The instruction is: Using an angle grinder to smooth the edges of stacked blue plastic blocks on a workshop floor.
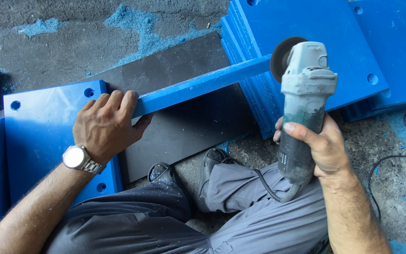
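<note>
Gripping the near end of a long blue strip [198,85], the left hand [106,124] is closed over it, fingers curled across the top edge and thumb tucked beneath. From that grip the strip's long axis runs away and up to the right, bridging a dark grey slab [184,122] and ending on a stack of blue drilled plates [325,51]. The right hand [323,146] is wrapped firmly round the body of a grey angle grinder [301,108], thumb over the top, with the power cable [269,186] trailing from the butt of the tool below the grip. Forward of that grip, the grinder's dark disc [283,56] stands at the far end of the strip; it appears to touch the strip's end face, though the tool head masks the contact point. The left hand is therefore at one end of the strip and the disc at the opposite end, well apart. Another blue plate [43,127] lies under the left wrist, which carries a silver wristwatch [76,157]. Blue swarf [142,35] litters the concrete floor [48,56] beyond.
</note>
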